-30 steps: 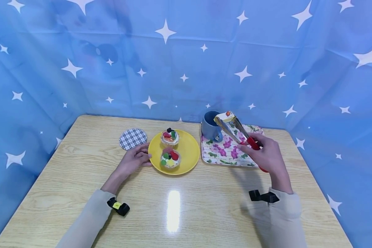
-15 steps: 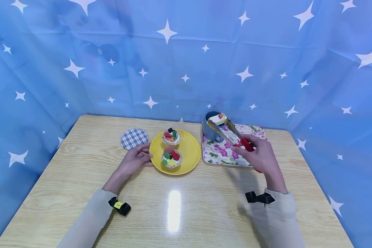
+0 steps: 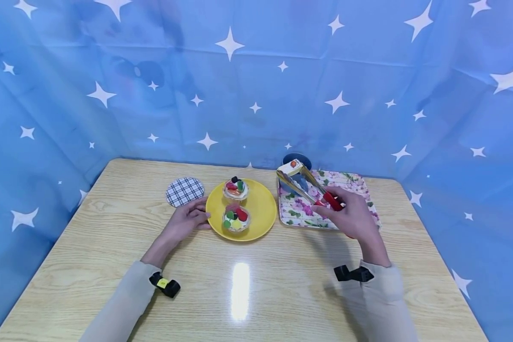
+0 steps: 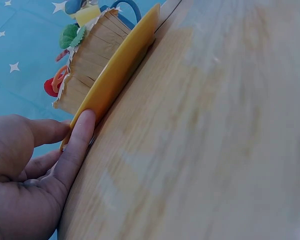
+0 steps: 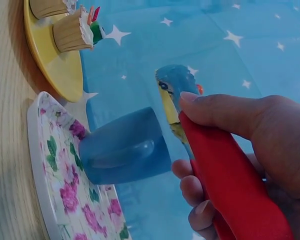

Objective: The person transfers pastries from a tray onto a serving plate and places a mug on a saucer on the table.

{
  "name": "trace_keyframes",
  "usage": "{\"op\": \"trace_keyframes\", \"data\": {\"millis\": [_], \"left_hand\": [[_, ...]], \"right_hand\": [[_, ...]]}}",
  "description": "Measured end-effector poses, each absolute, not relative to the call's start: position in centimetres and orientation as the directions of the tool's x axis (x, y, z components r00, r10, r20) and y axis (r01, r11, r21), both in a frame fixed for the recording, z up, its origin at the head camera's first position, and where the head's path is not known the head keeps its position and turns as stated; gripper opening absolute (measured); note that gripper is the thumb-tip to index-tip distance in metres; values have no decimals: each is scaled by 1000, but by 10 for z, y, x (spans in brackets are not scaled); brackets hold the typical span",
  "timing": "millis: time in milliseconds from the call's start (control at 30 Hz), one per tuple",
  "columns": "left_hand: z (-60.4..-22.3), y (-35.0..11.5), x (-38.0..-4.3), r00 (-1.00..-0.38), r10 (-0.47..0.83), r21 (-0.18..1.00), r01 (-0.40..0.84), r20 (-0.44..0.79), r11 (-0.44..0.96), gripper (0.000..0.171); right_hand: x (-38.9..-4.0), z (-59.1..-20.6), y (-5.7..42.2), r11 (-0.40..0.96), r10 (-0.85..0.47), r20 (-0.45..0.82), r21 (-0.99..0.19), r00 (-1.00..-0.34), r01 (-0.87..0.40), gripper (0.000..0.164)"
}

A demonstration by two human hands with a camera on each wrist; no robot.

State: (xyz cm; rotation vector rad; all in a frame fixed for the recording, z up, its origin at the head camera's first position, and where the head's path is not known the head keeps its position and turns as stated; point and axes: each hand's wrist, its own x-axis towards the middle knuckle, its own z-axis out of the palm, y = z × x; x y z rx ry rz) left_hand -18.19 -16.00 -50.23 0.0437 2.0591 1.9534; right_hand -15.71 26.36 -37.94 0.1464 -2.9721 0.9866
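My left hand [image 3: 183, 223] pinches the left rim of a yellow plate [image 3: 262, 204]; in the left wrist view, its thumb and fingers sit on either side of the edge. Two toy cupcakes [image 3: 236, 219] with fruit toppings stand on the plate. With my right hand [image 3: 354, 216] I grip red-handled metal tongs [image 3: 309, 178]. Between the tong tips is a small slice of toy cake [image 3: 289, 167], pale with a yellow layer and an orange-red topping. The slice is raised, overlapping the front of a blue mug [image 5: 125, 147] in the head view.
The mug stands on a white floral tray [image 3: 297, 218] to the right of the plate. A round checked coaster [image 3: 185, 191] lies behind my left hand. A blue star-patterned curtain [image 3: 256, 71] hangs behind the wooden table [image 3: 188, 294].
My right hand has moved left, carrying the tongs and cake slice from the mug's right side across its front. The left hand stays at the plate's rim.
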Motion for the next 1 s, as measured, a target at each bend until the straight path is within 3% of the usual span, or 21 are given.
{"op": "trace_keyframes", "data": {"millis": [733, 1000], "left_hand": [[-501, -160, -181, -954, 239, 983, -168, -180, 71, 58], [-500, -160, -181, -953, 234, 981, -179, -190, 70, 58]], "right_hand": [[-164, -396, 244, 791, -177, 37, -589, -983, -165, 65], [-167, -404, 239, 780, -215, 22, -597, -976, -185, 54]]}}
